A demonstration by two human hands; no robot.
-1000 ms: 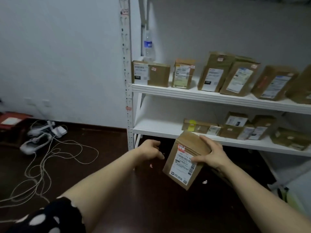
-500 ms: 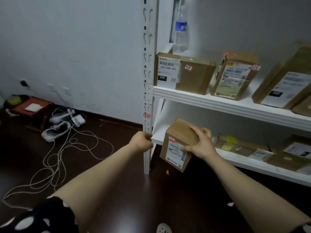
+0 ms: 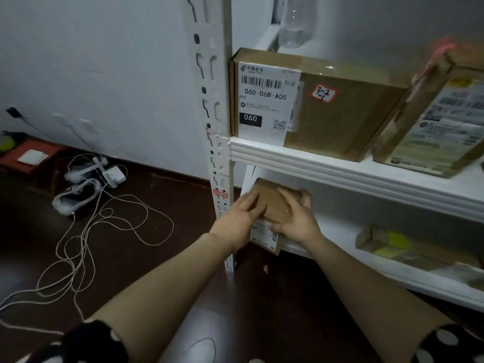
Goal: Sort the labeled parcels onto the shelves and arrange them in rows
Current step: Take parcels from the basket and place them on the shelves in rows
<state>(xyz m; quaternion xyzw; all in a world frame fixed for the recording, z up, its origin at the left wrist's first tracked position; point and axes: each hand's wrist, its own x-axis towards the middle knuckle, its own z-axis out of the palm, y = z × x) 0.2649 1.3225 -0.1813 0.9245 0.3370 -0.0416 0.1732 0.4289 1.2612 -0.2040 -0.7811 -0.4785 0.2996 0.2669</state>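
- Moved from the upright (image 3: 218,153) onto the parcel (image 3: 273,203), my left grip (image 3: 242,213) lies flat, steadying it
- My right grip (image 3: 297,221) curls round it, seating it on the lower shelf (image 3: 337,231) beside the upright

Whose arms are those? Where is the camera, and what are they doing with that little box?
There is no machine here. The camera sits on a person's head and looks down, so you see that person's own arms, as if they were yours. This is the only view.

The left hand lies flat on top of a small brown parcel, and the right hand grips its other side. The parcel is at the left end of the lower shelf. I cannot tell if it rests fully on it.

Further right on that shelf lies a flat parcel with yellow tape. On the upper shelf stands a big parcel marked 060. White cables lie on the dark floor.
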